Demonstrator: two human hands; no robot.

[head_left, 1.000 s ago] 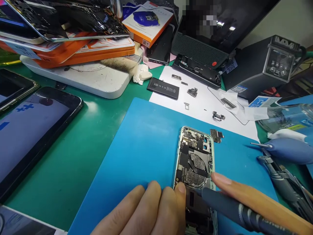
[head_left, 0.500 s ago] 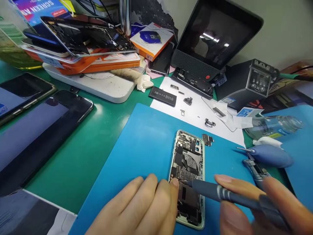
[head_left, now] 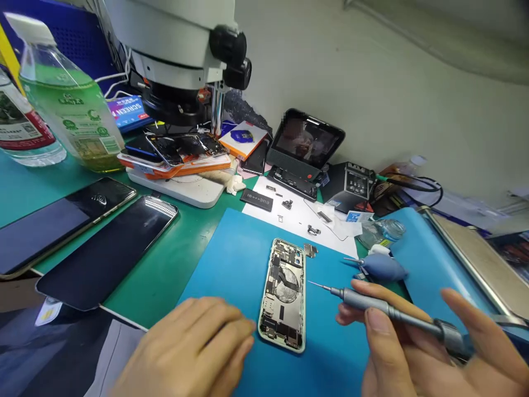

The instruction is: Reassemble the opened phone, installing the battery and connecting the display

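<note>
A phone frame point(head_left: 294, 318) with its inside exposed lies on the blue mat, boards, a flex cable and a round silvery patch showing. My left hand point(head_left: 198, 342) is beside its lower left edge, fingers curled together; anything between them is hidden. To the right of the phone, my right hand point(head_left: 413, 347) holds a slim grey precision screwdriver point(head_left: 363, 301) between thumb and fingers, its thin tip raised and pointing left toward the frame. By the phone's top right corner rests a small metal plate point(head_left: 311, 250).
White paper point(head_left: 264, 220) carries several small parts and a black battery point(head_left: 256, 199). A blue air blower point(head_left: 382, 267) and glass jar point(head_left: 382, 231) are at right. Two dark phones point(head_left: 111, 248) lie left. Behind stand a microscope point(head_left: 173, 49), bottles point(head_left: 70, 105) and a screen device point(head_left: 308, 138).
My right hand has moved the screwdriver off the phone to the right, baring its tip. My left hand has shifted left off the frame. The view now takes in more of the bench.
</note>
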